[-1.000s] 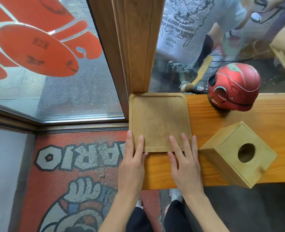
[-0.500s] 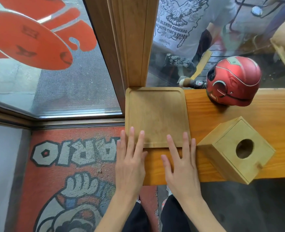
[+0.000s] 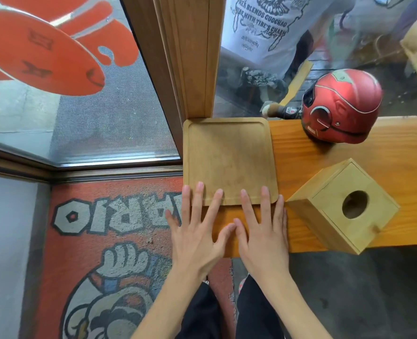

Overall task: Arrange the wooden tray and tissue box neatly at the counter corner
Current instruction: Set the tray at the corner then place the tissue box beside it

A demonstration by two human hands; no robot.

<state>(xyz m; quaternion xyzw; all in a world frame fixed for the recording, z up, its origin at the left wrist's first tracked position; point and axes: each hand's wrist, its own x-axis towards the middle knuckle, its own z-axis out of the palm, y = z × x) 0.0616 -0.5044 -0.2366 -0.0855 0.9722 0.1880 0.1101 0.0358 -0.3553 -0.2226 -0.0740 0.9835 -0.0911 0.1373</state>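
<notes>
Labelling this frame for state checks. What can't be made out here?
- Head view: near-left corner of the wooden tray sits under the left hand fingers.
- Inside of the tissue box: hole too dark to show tissues.
- Red helmet hides the counter behind it.
- Whether the right hand presses down: unclear.
</notes>
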